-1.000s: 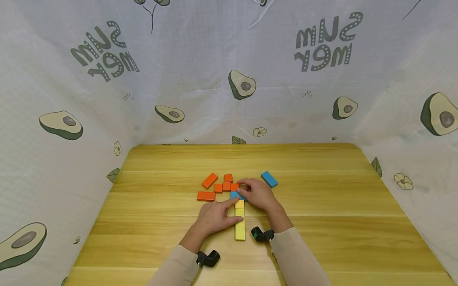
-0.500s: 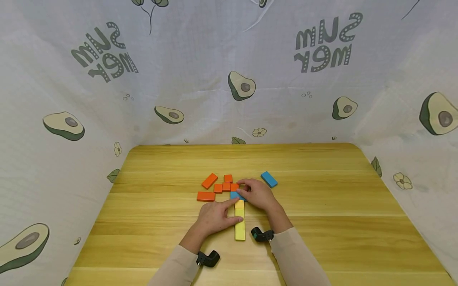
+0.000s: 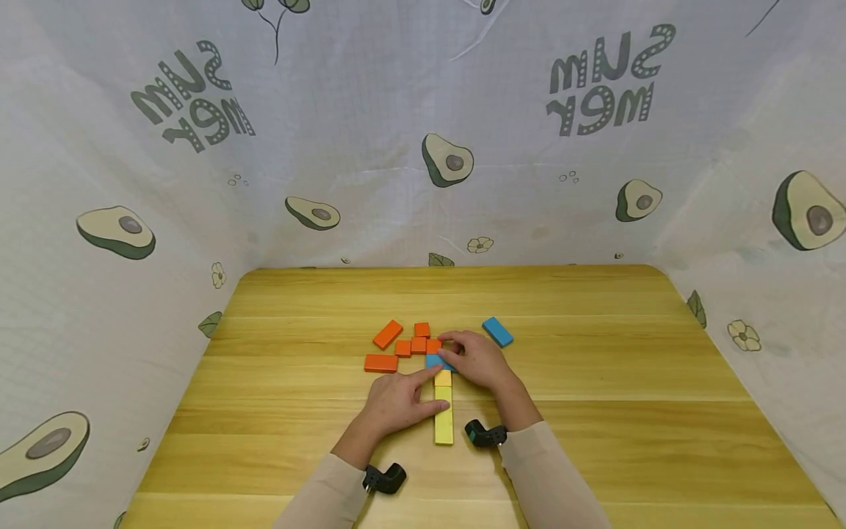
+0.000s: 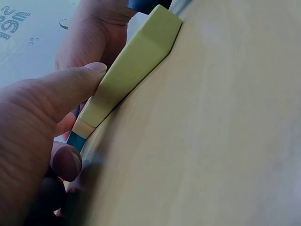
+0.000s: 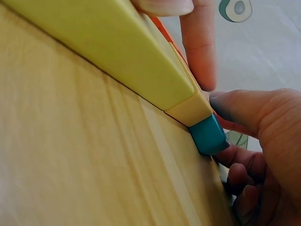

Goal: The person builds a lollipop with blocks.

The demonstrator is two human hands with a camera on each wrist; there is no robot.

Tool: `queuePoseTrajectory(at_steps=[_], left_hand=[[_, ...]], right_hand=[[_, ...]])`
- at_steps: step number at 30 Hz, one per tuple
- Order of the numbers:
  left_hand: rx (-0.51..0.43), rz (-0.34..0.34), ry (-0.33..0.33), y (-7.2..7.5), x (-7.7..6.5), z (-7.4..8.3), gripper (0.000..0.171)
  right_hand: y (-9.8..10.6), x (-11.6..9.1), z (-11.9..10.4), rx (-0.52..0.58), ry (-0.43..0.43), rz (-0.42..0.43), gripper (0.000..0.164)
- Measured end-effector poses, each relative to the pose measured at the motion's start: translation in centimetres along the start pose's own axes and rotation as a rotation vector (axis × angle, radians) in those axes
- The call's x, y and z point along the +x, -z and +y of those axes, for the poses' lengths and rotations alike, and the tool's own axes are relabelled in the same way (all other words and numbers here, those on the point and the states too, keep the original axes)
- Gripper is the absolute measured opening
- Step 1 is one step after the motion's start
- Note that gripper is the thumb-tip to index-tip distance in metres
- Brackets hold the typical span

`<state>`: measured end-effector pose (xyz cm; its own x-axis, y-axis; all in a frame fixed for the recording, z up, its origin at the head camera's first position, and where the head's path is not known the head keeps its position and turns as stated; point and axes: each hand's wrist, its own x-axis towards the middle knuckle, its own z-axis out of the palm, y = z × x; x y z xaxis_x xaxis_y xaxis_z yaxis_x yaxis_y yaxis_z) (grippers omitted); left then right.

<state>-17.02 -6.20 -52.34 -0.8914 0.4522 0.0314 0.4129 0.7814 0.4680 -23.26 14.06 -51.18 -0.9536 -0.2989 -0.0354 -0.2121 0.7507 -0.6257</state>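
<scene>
A long yellow block (image 3: 443,426) lies flat, with a small light-orange block (image 3: 443,378) at its far end and a blue block (image 3: 432,361) crosswise beyond that. My left hand (image 3: 394,402) reaches in from the left. Its straight thumb touches the yellow block and its extended index fingertip rests at the blue block. From the right, my right hand (image 3: 477,358) pinches the blue block, its thumb on top; part of the block is hidden under the fingers. In the right wrist view the blue block's end (image 5: 208,135) touches the light-orange block (image 5: 190,110).
Small orange-red square blocks (image 3: 418,345) adjoin one another just beyond the blue block. Two longer orange-red blocks, one slanted (image 3: 388,334) and one level (image 3: 380,364), lie to the left. Another blue block (image 3: 497,332) lies at the right. A printed curtain (image 3: 370,147) surrounds the wooden table (image 3: 595,411).
</scene>
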Motion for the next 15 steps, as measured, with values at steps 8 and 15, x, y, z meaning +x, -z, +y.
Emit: queuePoseTrajectory(at_steps=[8, 15], left_hand=[[-0.01, 0.011, -0.014, -0.12, -0.27, -0.18, 0.067], [0.005, 0.017, -0.028, -0.26, -0.46, -0.37, 0.067]], right_hand=[[-0.09, -0.3, -0.1, 0.008, -0.013, 0.0, 0.035], [0.03, -0.62, -0.02, 0.088, -0.014, -0.023, 0.037]])
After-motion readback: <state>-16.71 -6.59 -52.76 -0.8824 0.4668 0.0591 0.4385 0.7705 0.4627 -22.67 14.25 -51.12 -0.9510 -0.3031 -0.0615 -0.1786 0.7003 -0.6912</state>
